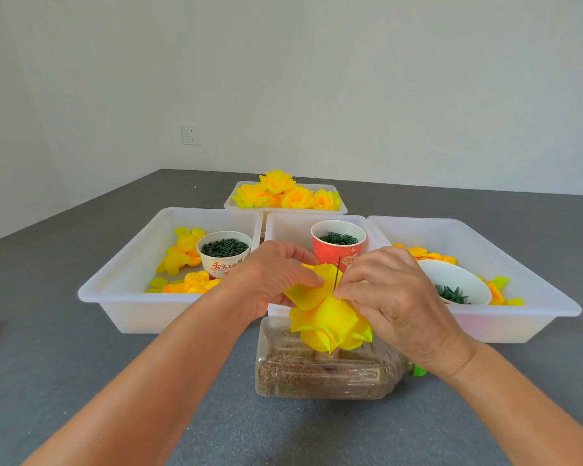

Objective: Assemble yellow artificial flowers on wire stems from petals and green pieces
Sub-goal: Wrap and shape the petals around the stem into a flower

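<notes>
A half-built yellow flower sits on a thin dark wire stem that stands up from a clear bottle lying on its side. My left hand pinches the top yellow petal layer from the left. My right hand pinches the same layer from the right, close to the wire. Loose yellow petals lie in the left tray. Green pieces fill a white bowl, a red cup and another white bowl.
Three white trays stand side by side behind the bottle, the right one holding more petals. A smaller tray at the back holds several finished yellow flowers. The grey table top runs to a white wall with a socket.
</notes>
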